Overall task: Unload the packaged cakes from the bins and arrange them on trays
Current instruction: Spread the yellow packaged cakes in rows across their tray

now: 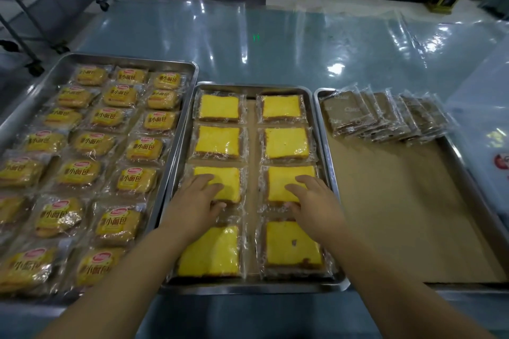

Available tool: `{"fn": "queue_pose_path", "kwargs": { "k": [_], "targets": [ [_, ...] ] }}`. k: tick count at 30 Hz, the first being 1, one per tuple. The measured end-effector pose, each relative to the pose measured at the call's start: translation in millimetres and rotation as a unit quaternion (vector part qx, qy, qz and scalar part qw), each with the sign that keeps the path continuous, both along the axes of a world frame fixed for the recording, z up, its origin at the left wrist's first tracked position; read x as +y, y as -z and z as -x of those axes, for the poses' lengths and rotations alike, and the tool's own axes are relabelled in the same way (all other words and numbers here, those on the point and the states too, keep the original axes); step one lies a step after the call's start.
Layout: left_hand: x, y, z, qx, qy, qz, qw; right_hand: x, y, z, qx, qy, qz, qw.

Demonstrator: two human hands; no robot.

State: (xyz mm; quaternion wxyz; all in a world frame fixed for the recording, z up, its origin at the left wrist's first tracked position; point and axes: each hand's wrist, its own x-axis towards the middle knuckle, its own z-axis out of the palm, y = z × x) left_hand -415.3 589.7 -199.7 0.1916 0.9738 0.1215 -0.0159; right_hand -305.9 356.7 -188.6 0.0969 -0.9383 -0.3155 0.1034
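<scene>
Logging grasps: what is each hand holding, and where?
Nothing clearly gripped: left hand lies flat atop third-row left cake, right hand atop third-row right cake, thumbs at near edges.

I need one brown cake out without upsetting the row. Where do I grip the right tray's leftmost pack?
Probably pinch the leftmost pack at its near edge, coming from your side over the bare liner. It lies uncovered, overlapping the next packs, while the tray wall crowds its left edge.

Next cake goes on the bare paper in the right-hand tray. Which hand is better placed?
Right. The right hand rests on a yellow cake in the column next to the right tray; the left hand would have to cross it.
</scene>
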Motion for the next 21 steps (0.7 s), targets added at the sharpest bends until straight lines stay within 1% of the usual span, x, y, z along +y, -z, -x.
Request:
{"fn": "queue_pose_path", "kwargs": {
  "k": [4, 7, 8, 11, 13, 18, 21],
  "targets": [
    [-14, -5, 25, -0.032, 0.001, 0.004, 0.999, -20, -1, 21, -0.014, -0.027, -0.052, 0.998],
    [-26, -5, 45, -0.059, 0.006, -0.015, 0.998, -29, 2, 35, -0.013, -0.051, -0.056, 0.997],
    [-29, -3, 51, -0.054, 0.004, -0.022, 0.998, -31, 3, 39, -0.007, -0.059, -0.046, 0.997],
    [-34, 4, 62, 0.026, 0.002, -0.041, 0.999, -35, 10, 47, 0.022, -0.069, -0.015, 0.997],
    [-33, 7, 65, 0.058, 0.007, -0.036, 0.998, -36, 12, 49, 0.033, -0.066, -0.008, 0.997],
    [-31, 2, 63, 0.074, 0.026, -0.036, 0.996, -36, 10, 48, 0.047, -0.064, 0.016, 0.997],
    [-30, -3, 63, 0.063, 0.04, -0.04, 0.996, -35, 6, 49, 0.034, -0.06, 0.024, 0.997]
  ]
}}
